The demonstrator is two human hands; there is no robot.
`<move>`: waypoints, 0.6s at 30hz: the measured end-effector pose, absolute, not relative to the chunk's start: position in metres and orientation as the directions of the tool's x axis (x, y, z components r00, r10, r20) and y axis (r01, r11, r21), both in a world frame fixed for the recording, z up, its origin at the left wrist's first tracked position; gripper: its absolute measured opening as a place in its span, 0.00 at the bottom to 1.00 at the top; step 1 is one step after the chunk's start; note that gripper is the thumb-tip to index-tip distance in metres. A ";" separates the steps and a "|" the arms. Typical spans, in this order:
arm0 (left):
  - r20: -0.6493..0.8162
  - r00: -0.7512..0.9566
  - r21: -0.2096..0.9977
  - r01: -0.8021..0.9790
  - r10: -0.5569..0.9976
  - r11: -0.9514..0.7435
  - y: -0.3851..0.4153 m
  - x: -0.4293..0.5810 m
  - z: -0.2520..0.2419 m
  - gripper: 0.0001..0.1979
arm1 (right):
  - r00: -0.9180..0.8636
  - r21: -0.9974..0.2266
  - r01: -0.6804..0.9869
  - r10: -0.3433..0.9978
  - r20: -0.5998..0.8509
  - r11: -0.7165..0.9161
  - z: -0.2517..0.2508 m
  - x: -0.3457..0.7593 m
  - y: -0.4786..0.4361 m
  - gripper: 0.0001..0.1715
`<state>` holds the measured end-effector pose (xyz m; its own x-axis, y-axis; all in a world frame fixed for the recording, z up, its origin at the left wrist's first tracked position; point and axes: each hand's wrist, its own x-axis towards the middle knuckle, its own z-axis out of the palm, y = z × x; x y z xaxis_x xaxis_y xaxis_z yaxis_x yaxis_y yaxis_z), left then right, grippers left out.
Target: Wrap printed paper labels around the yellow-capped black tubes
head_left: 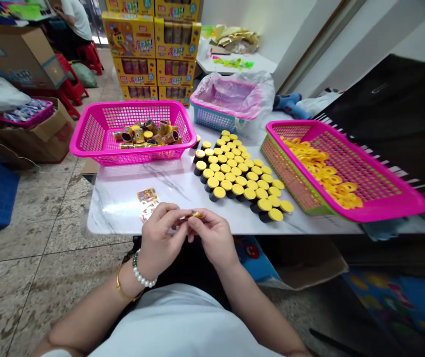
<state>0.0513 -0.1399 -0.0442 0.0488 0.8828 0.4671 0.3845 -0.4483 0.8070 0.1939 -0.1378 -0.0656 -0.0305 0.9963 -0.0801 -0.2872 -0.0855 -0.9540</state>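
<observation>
My left hand and my right hand meet at the near edge of the white marble table. Both are pinched together on a small yellow item, mostly hidden by my fingers. Just left of my hands lies a small stack of printed stickers. Beyond my hands stand several black little jars with yellow lids, packed in rows. A pink basket at the far left of the table holds several labelled jars.
A pink-and-green basket of yellow rings sits at the right. A blue basket lined with a plastic bag stands behind. Yellow cartons are stacked at the back. Cardboard boxes and red stools crowd the floor at left, where another person sits.
</observation>
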 end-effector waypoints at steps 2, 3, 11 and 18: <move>0.242 0.027 0.953 0.181 0.970 -0.243 -0.139 0.052 -0.043 0.12 | 0.011 -0.955 -0.279 0.994 -0.109 -0.102 -0.064 0.198 -0.137 0.16; 0.110 0.050 0.990 0.080 0.993 -0.113 -0.138 0.051 -0.042 0.13 | 0.024 -0.960 -0.261 0.993 -0.112 -0.102 -0.062 0.200 -0.138 0.16; -0.205 0.172 0.972 -0.081 0.963 0.222 -0.127 0.049 -0.034 0.14 | -0.081 -0.930 -0.269 0.968 -0.237 -0.250 -0.061 0.203 -0.140 0.26; 0.120 -0.078 0.990 0.084 0.990 -0.113 -0.141 0.054 -0.035 0.08 | 0.038 -0.967 -0.191 0.983 -0.177 -0.167 -0.062 0.203 -0.143 0.27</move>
<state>0.0538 -0.1406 -0.0354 -0.0782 0.9897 0.1200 0.0836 -0.1134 0.9900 0.2031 -0.1433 -0.0620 0.0381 0.9834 -0.1774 -0.1911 -0.1670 -0.9672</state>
